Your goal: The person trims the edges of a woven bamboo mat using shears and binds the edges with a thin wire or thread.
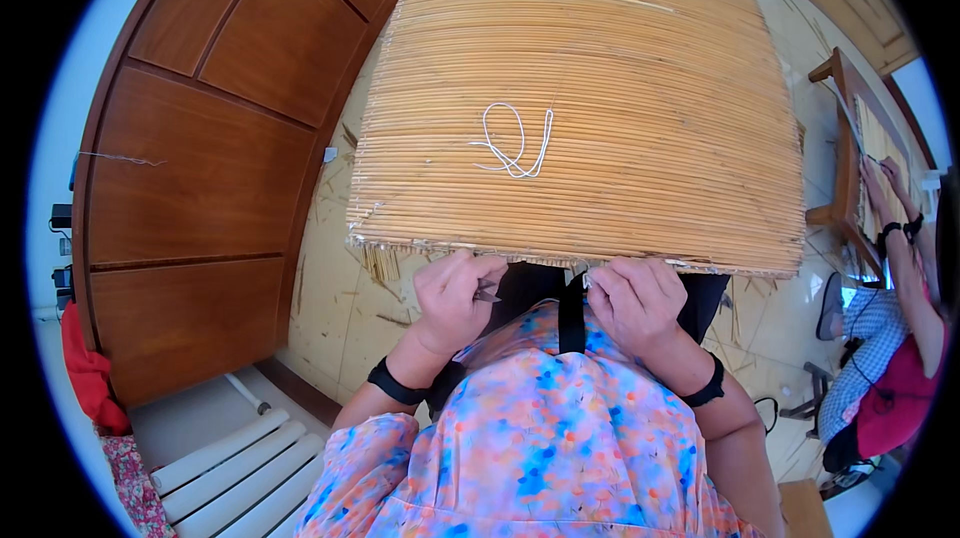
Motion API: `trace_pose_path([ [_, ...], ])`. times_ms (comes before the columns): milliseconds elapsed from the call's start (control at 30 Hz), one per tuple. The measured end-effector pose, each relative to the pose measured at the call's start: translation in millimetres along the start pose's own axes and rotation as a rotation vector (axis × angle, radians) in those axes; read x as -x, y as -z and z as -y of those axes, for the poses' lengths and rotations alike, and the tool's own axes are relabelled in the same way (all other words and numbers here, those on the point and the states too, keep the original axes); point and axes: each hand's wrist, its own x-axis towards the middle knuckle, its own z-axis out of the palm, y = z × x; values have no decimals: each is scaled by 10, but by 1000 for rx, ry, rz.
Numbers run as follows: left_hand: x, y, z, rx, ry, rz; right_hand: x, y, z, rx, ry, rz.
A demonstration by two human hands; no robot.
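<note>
A large mat of thin straw-coloured stalks [620, 68] lies in front of me, its rough near edge facing my body. A loop of white thread [517, 174] rests loose on its surface, left of the middle. Just at the near edge, my left hand [450, 303] is closed around a small dark pointed metal blade [488, 292] that sticks out toward the right. My right hand [642, 303] is pinched at the same edge, further right. A tiny pale bit shows at its fingertips, too small to name. Both wrists wear black bands.
A brown wooden panelled cabinet [210, 168] stands to the left. Broken stalks [380, 263] litter the tiled floor under the mat. At far right, another person's hands [880, 183] work at a wooden bench [845, 138]. A white slatted rack [225, 463] sits at lower left.
</note>
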Motion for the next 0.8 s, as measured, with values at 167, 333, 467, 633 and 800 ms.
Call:
trace_pose_path([
  [167, 44, 71, -10, 75, -20, 121, 0, 11, -8, -7, -5, 8],
  [333, 39, -16, -81, 352, -119, 425, -13, 25, -4, -21, -15, 9],
  [467, 42, -6, -89, 209, -80, 540, 19, 39, -23, -24, 5, -6],
  [633, 72, -25, -170, 162, 148, 567, 140, 93, -27, -6, 49, 12],
  [800, 60, 8, -215, 146, 236, 597, 214, 141, -29, -223, 43, 80],
])
